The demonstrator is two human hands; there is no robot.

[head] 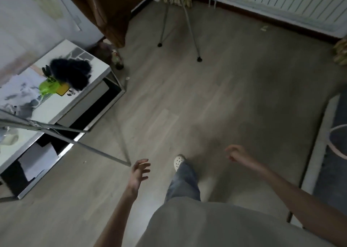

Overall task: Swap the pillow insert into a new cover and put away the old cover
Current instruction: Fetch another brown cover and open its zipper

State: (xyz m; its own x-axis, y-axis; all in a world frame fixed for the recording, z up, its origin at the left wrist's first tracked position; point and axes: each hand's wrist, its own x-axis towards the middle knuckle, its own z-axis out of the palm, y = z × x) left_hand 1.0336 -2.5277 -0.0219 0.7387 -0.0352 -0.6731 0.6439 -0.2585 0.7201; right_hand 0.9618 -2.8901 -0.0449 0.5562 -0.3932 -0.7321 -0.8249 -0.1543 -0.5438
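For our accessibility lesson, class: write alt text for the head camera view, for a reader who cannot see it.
A person walks across a wooden floor with both hands empty, the left hand and right hand open in front of them. A low white table with a black fluffy thing and a green bag stands to the left; no pillow is in view.

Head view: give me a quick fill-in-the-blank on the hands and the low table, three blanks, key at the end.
1. Both hands, left hand and right hand, hold ____.
2. The black fluffy thing lies on the low ____ at the left.
3. The shoe stepping forward on the floor is ____ in colour.

Missing words: nothing; table; white
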